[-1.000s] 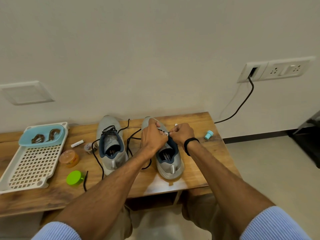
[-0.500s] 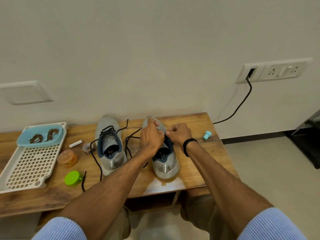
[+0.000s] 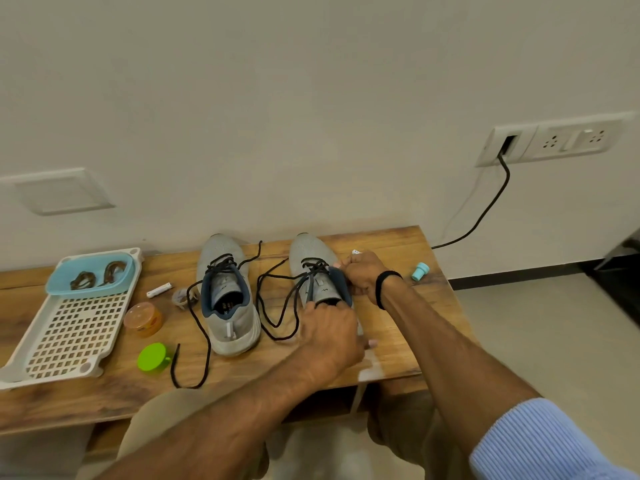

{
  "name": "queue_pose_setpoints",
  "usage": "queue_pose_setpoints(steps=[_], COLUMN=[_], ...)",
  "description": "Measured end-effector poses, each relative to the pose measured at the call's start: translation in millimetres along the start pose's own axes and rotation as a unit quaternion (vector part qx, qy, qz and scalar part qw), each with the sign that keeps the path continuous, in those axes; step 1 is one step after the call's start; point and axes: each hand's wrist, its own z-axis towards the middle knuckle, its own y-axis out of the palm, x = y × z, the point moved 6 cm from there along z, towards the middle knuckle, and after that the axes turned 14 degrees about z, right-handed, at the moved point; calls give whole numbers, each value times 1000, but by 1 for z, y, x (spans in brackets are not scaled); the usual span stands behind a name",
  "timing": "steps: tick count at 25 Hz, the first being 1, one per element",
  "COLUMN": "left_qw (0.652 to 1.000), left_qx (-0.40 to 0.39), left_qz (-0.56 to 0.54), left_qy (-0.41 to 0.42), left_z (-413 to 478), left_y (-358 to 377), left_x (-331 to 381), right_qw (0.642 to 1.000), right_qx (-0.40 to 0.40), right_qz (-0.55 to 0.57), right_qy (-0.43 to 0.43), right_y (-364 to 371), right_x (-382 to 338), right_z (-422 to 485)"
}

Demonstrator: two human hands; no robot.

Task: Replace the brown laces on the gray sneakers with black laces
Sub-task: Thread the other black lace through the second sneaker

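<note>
Beside tray, jar and green lid, left hand grips and hides the heel of one sneaker; right hand grips its collar.

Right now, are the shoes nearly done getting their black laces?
Nearly. Done: brown laces lie in the blue bowl, black laces run through the left sneaker and right sneaker. In hand: the left hand and right hand grip the right sneaker. Left: lace ends trail loose on the table, untied.
</note>
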Motion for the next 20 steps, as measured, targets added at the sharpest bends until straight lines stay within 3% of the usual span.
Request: queue_pose_setpoints(steps=[3,6,8,10,11,12,14,16,18,20], left_qw=[999,999,999,999,999,999,998,997,996,997], left_qx=[40,32,19,6,3,0,-11,-23,-30,-26], left_qz=[24,10,-11,-19,-19,-20,-35,-50,-63,-64], left_qy=[19,37,37,39,42,43,45,46,46,43], left_z=[3,7,10,12,14,15,17,19,20,20], left_y=[-7,-2,3,7,8,8,9,10,11,13], left_x=[0,-5,-8,-10,-9,-9,-9,-9,-11,-13], right_qw=[996,994,981,927,905,914,967,978,987,987], right_qx=[19,60,161,348,393,373,194,29,26,140], right_qz=[-79,-81,-66,29,81,117,165,187,139,75], right_qy=[-35,-36,-83,-139,-139,-106,13,91,72,0], right_y=[-2,-13,-43,-89,-102,-99,-56,-7,11,-10], right_x=[0,-8,-30,-47,-46,-42,-18,3,1,-21], right_z=[6,3,-5,-15,-13,-13,-2,-5,-12,-18])
